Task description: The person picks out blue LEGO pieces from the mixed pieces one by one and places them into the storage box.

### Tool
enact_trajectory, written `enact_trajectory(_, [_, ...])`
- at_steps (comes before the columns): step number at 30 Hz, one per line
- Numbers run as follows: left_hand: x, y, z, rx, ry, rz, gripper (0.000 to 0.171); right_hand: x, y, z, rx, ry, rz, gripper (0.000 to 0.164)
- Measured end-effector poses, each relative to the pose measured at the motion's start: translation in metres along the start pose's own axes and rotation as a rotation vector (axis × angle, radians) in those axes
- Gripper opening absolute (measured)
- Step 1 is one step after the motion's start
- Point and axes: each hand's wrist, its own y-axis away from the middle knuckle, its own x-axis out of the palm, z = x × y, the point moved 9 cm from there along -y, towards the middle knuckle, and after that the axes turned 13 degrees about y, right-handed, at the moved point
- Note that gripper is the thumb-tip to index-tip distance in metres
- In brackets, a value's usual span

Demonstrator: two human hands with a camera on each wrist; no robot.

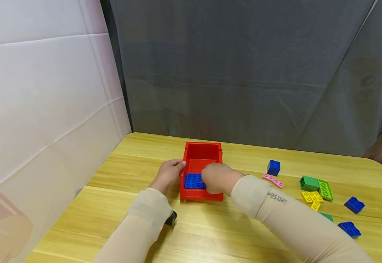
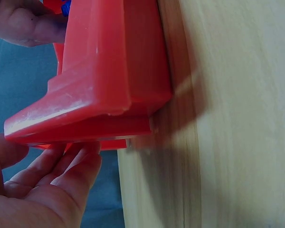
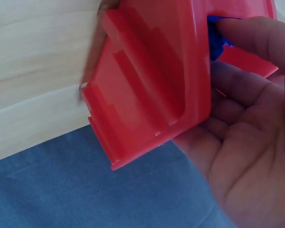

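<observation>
A red plastic bin (image 1: 204, 145) stands on the table, with blue building bricks (image 1: 193, 180) lying side by side in its front part. My left hand (image 1: 169, 173) holds the bin's left rim; in the left wrist view its thumb and fingers (image 2: 78, 175) meet the red side wall. Reaching into the bin, my right hand (image 1: 222, 178) pinches a blue brick (image 3: 215, 40) between thumb and forefinger, seen in the right wrist view. Part of that brick is hidden by the fingers and the bin wall.
To the right lie loose bricks: a tall blue brick (image 1: 273, 167), a pink strip brick (image 1: 273, 180), a dark green brick (image 1: 309, 183), a lime green brick (image 1: 325, 190), yellow bricks (image 1: 312, 199) and more blue bricks (image 1: 354, 205). A grey curtain (image 1: 227, 73) hangs behind the table.
</observation>
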Motion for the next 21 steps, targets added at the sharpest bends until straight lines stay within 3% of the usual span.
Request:
enact_trajectory(7, [-0.0001,-0.0001,-0.0005,0.003,0.002,-0.002,0.041,-0.0019,0.0002,-0.0011,-0.004,0.002,0.0,0.016])
enact_trajectory(21, [-0.0004,0.0004,-0.0007,0.001,-0.001,-0.005,0.041,-0.0007,0.0052,-0.0001,0.0,0.021,0.032,0.026])
